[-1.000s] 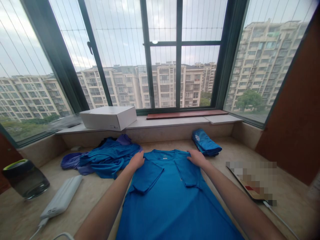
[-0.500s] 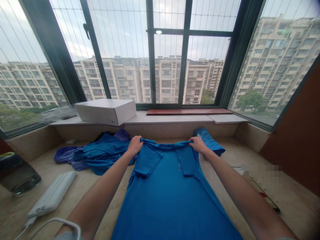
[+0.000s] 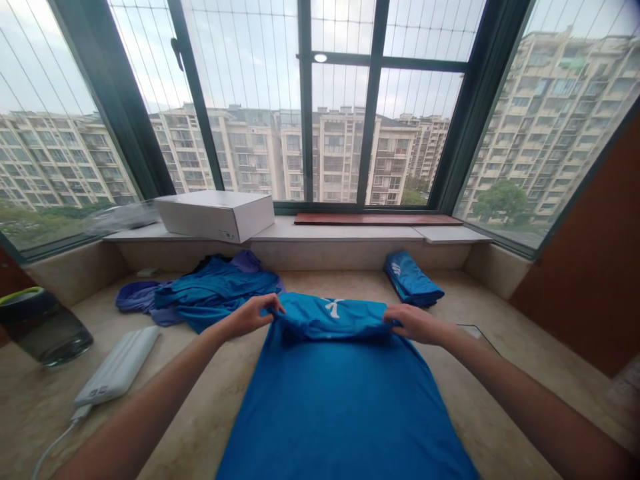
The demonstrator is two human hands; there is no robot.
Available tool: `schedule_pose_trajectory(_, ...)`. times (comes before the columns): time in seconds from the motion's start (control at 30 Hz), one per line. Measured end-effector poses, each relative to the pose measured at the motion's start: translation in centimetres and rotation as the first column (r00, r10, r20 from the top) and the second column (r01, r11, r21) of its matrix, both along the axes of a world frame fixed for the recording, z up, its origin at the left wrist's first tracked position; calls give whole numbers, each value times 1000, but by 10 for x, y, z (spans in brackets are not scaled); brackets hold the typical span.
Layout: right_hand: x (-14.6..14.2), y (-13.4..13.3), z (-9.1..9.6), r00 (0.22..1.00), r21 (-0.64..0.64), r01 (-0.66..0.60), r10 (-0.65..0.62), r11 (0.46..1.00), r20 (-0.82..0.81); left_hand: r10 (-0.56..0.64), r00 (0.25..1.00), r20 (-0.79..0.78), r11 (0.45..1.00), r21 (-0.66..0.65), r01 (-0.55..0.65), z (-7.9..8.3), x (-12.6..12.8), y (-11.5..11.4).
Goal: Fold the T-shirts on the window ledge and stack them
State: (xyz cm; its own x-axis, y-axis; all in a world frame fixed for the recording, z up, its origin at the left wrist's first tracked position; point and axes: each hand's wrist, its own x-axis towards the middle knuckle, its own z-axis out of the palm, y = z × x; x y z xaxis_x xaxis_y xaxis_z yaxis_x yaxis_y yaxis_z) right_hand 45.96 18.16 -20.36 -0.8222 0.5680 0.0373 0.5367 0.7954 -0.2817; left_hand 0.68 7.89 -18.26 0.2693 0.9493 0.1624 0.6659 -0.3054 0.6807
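A blue T-shirt (image 3: 345, 407) lies spread on the stone-look surface, its body running toward me. Its far end is turned over toward me, so a white logo shows on the folded band. My left hand (image 3: 255, 313) pinches the left corner of that band between thumb and fingers. At the right corner, my right hand (image 3: 413, 323) grips the fabric in the same way. The sleeves are hidden under the fold. Just beyond my right hand sits a folded blue garment (image 3: 414, 279) with white marks. Left of the shirt lies a crumpled heap of blue and purple clothes (image 3: 215, 290).
On the left stand a dark bottle (image 3: 45, 327) and a white power bank (image 3: 119, 365) with a cable. A white box (image 3: 215, 215) rests on the window ledge, near a reddish board (image 3: 377, 219). A thin dark-edged object (image 3: 477, 333) lies beyond my right forearm.
Both hands have brought the shirt's collar end over toward me. The sleeves, visible before, are now covered, and the white logo has come into sight. The view has shifted slightly.
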Motion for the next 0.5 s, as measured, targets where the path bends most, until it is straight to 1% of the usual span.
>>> schedule_pose_trajectory(0.07, 6, -15, -4, 998, -115, -20, 27, 993, 64, -131, 991, -39, 981, -150, 124, -2, -3, -20)
schedule_pose_trajectory(0.1, 6, -18, -4, 997, -171, -20, 32, 985, 64, -164, 984, -65, 968, -203, 148, -1, -4, -25)
schedule_pose_trajectory(0.13, 4, -19, -3, 999, -209, -16, 26, 978, 43, -166, 981, -104, 964, -226, 139, -1, -3, -27)
schedule_pose_trajectory(0.17, 1, -17, -1, 1000, -221, -6, 8, 975, 8, -145, 977, -155, 970, -214, 110, -2, -1, -25)
schedule_pose_trajectory(0.2, -5, -15, 0, 999, -209, 12, -20, 978, -34, -101, 969, -223, 985, -161, 66, -3, 3, -21)
schedule_pose_trajectory(0.27, -19, -12, 0, 991, -156, 66, -84, 986, -108, 21, 931, -363, 1000, 6, -20, -12, 12, -8)
schedule_pose_trajectory(0.3, -26, -13, 0, 986, -146, 81, -100, 986, -130, 76, 904, -420, 996, 80, -47, -18, 18, 1)
schedule_pose_trajectory(0.33, -33, -16, -1, 985, -162, 70, -94, 984, -143, 117, 878, -464, 989, 132, -63, -24, 24, 9)
schedule_pose_trajectory(0.4, -44, -28, -2, 987, -245, -17, -23, 969, -161, 161, 842, -514, 982, 169, -85, -36, 33, 24)
schedule_pose_trajectory(0.43, -47, -35, -2, 985, -298, -71, 21, 952, -170, 170, 832, -528, 981, 168, -94, -42, 36, 30)
schedule_pose_trajectory(0.5, -47, -50, -3, 981, -410, -147, 81, 900, -174, 192, 806, -559, 979, 168, -117, -49, 39, 41)
